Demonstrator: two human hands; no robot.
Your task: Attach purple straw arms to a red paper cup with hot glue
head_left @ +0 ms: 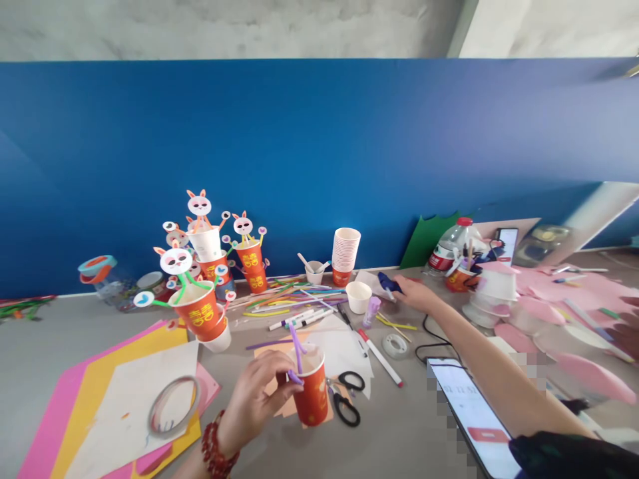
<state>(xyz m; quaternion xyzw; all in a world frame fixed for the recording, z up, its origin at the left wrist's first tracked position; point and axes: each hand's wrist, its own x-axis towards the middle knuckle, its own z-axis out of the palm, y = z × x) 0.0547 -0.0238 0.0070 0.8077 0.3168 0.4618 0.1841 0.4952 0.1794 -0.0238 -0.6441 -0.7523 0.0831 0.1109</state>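
My left hand [262, 389], with a red bead bracelet at the wrist, is closed at the rim of a red paper cup [313, 396]. Its fingertips pinch the bent end of a purple pipe cleaner [295, 377]; more purple stems rise from inside the cup, which stands upright. My right hand [415, 294] stretches far forward, its fingers closed on a dark blue tool [388, 283] that looks like a glue gun lying on white paper. Beside the red cup lie black-handled scissors [348, 399]. A roll of clear tape [395, 345] is nearer my right forearm.
Finished cup figures with rabbit faces [200, 309] stand at the back left. Stacked paper cups [345, 253], a white cup [358, 297], markers [380, 359] and pipe cleaners fill the middle. A phone [469, 406] lies under my right forearm. Another person's hand [626, 329] is at the far right.
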